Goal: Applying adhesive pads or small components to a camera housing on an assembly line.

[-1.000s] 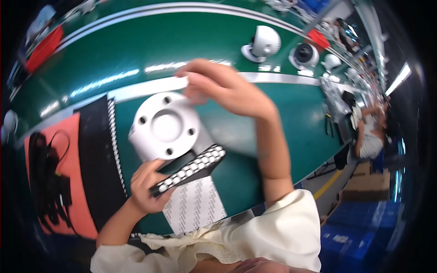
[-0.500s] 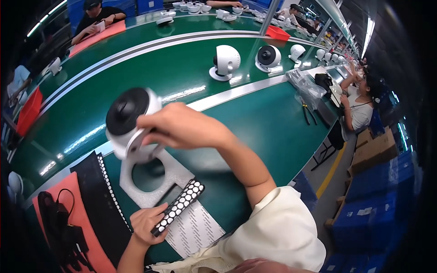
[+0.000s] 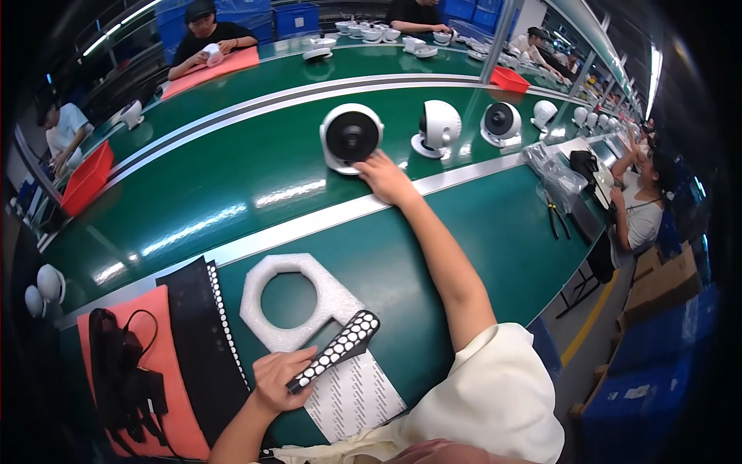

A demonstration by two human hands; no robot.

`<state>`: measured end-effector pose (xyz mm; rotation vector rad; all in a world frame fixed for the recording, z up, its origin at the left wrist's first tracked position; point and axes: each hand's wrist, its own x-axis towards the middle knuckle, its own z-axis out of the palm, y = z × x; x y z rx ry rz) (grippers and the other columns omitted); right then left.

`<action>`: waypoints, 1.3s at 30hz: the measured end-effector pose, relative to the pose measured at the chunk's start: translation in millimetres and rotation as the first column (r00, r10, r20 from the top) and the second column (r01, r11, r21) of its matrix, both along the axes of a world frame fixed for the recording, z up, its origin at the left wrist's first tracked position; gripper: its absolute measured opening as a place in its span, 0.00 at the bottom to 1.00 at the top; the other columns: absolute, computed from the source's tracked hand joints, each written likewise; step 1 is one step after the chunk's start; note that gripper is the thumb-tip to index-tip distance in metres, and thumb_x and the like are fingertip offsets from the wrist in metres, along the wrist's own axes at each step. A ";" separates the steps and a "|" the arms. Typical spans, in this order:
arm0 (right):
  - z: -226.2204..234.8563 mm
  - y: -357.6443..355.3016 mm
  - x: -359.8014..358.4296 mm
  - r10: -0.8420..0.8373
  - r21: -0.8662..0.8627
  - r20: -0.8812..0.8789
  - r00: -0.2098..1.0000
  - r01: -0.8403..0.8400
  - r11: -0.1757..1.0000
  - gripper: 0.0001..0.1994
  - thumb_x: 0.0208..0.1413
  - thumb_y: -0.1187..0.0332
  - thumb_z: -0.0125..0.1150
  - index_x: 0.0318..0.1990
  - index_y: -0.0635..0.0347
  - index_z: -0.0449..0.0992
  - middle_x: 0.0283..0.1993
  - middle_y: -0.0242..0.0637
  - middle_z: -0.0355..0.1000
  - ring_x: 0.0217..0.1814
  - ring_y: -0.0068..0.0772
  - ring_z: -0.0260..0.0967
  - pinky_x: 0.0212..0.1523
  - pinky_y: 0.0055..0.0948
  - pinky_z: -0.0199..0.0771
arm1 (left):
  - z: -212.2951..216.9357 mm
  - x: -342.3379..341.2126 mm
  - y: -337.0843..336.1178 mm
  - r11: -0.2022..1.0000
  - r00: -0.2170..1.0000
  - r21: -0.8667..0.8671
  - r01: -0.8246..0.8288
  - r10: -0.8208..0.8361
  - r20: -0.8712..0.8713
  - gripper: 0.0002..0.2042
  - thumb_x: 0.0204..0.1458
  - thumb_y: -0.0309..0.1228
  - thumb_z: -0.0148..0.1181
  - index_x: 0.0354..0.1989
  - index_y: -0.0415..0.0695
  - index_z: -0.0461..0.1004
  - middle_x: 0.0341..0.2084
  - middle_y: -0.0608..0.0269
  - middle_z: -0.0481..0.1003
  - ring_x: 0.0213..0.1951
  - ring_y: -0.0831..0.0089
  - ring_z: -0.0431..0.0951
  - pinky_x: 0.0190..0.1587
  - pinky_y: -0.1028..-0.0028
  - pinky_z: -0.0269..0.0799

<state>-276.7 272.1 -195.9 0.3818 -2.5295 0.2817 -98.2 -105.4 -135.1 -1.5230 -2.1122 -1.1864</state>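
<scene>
In the head view, our left grip (image 3: 280,379) grasps a black strip with white dots (image 3: 346,342), near a white foam piece (image 3: 332,295) on the green table (image 3: 440,255). Our right grip (image 3: 386,179) touches the base of a black-faced white device (image 3: 332,138), upright beyond the metal rail (image 3: 294,226); we cannot tell whether it grasps.

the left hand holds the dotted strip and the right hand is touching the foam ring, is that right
Not quite: the head view shows the right hand touching the white device with the black front, not the foam ring. The left hand does hold the dotted strip.
</scene>
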 end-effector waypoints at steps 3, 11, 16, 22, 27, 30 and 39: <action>-9.2 18.7 -1.4 -0.194 0.123 0.095 0.976 0.182 0.976 0.14 0.56 0.58 0.41 0.44 0.51 0.70 0.50 0.36 0.64 0.60 0.37 0.53 0.62 0.46 0.41 | 2.7 0.3 4.5 1.000 1.000 0.024 0.006 -0.005 -0.017 0.09 0.32 0.23 0.59 0.24 0.39 0.67 0.29 0.51 0.76 0.21 0.66 0.76 0.22 0.77 0.68; -10.2 11.5 6.5 -0.595 0.275 0.165 0.787 0.542 0.794 0.16 0.55 0.65 0.37 0.46 0.55 0.70 0.57 0.44 0.58 0.65 0.41 0.45 0.63 0.49 0.33 | 1.0 2.7 3.6 0.999 0.996 0.021 -0.048 0.046 0.070 0.10 0.30 0.23 0.62 0.24 0.38 0.68 0.29 0.53 0.76 0.23 0.66 0.76 0.24 0.77 0.69; 40.1 -42.1 48.2 -0.161 0.037 0.094 0.983 0.158 0.987 0.16 0.48 0.60 0.55 0.41 0.61 0.72 0.39 0.40 0.71 0.41 0.40 0.68 0.37 0.37 0.66 | -11.7 3.9 5.7 0.966 0.927 0.088 -0.242 0.203 0.314 0.08 0.36 0.21 0.58 0.26 0.34 0.68 0.24 0.52 0.74 0.23 0.61 0.75 0.27 0.73 0.68; 58.0 -151.2 94.1 0.742 -0.582 0.148 0.654 -0.549 0.600 0.20 0.53 0.60 0.51 0.51 0.59 0.66 0.50 0.44 0.66 0.54 0.43 0.62 0.53 0.35 0.60 | -12.1 -4.6 -0.9 0.916 0.767 0.029 -0.401 0.319 0.556 0.04 0.44 0.23 0.53 0.25 0.34 0.66 0.16 0.62 0.66 0.20 0.77 0.66 0.25 0.77 0.62; 32.5 -152.8 94.4 0.863 -0.820 0.144 0.485 -0.430 0.379 0.12 0.54 0.70 0.47 0.43 0.62 0.73 0.50 0.37 0.68 0.63 0.39 0.50 0.59 0.34 0.53 | -11.1 -9.0 -2.0 0.919 0.763 -0.046 -0.393 0.353 0.542 0.06 0.45 0.23 0.54 0.22 0.36 0.64 0.15 0.64 0.64 0.18 0.78 0.63 0.22 0.77 0.60; 23.8 -150.4 92.5 0.841 -0.833 0.154 0.519 -0.389 0.393 0.12 0.54 0.71 0.45 0.42 0.63 0.73 0.49 0.37 0.68 0.62 0.39 0.51 0.58 0.35 0.54 | -12.7 -11.6 -1.2 0.926 0.766 -0.051 -0.375 0.340 0.545 0.06 0.44 0.23 0.54 0.23 0.36 0.64 0.15 0.64 0.64 0.18 0.78 0.63 0.23 0.76 0.60; 18.3 -154.7 89.5 0.814 -0.813 0.039 0.580 -0.455 0.363 0.11 0.53 0.67 0.48 0.36 0.60 0.76 0.50 0.47 0.66 0.54 0.40 0.62 0.51 0.31 0.62 | -20.2 -12.0 -9.7 0.925 0.723 -0.067 -0.373 0.335 0.604 0.06 0.42 0.23 0.55 0.26 0.36 0.65 0.18 0.63 0.66 0.22 0.77 0.65 0.27 0.77 0.62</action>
